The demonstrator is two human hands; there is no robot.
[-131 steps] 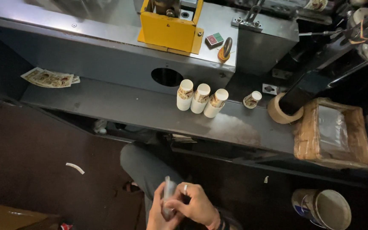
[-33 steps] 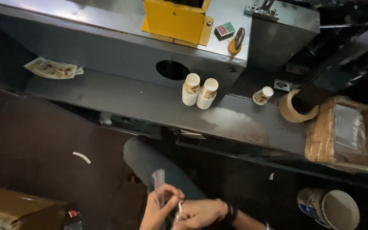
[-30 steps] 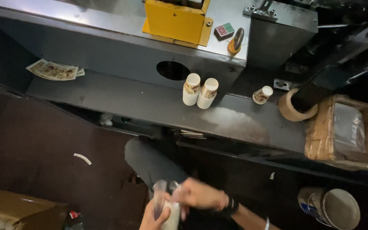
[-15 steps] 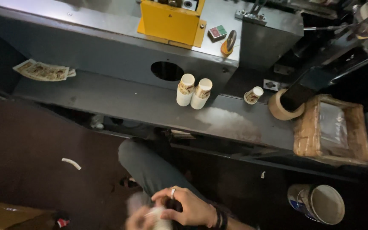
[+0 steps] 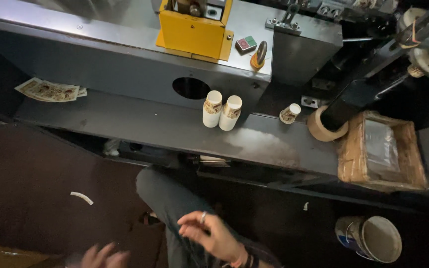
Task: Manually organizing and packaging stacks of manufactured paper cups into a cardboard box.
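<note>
My right hand (image 5: 208,235) hovers over my grey-trousered knee (image 5: 167,196), fingers spread, a ring on one finger, holding nothing. My left hand (image 5: 103,256) is blurred at the bottom edge to the left, fingers apart and empty as far as I can see. Two stacks of printed paper cups (image 5: 221,111) stand side by side on the grey metal shelf (image 5: 140,124), well above both hands. A single small cup (image 5: 289,113) stands further right on the shelf.
A yellow machine block (image 5: 194,29) sits above a round hole (image 5: 190,88). Flat printed paper blanks (image 5: 50,91) lie at the shelf's left. A tape roll (image 5: 326,129), an open cardboard box (image 5: 381,151) and a bucket (image 5: 371,238) are to the right.
The stack of cups in a clear sleeve that both hands held is out of sight. My hands have parted, the left swinging down-left. The shelf went from three stacks to two.
</note>
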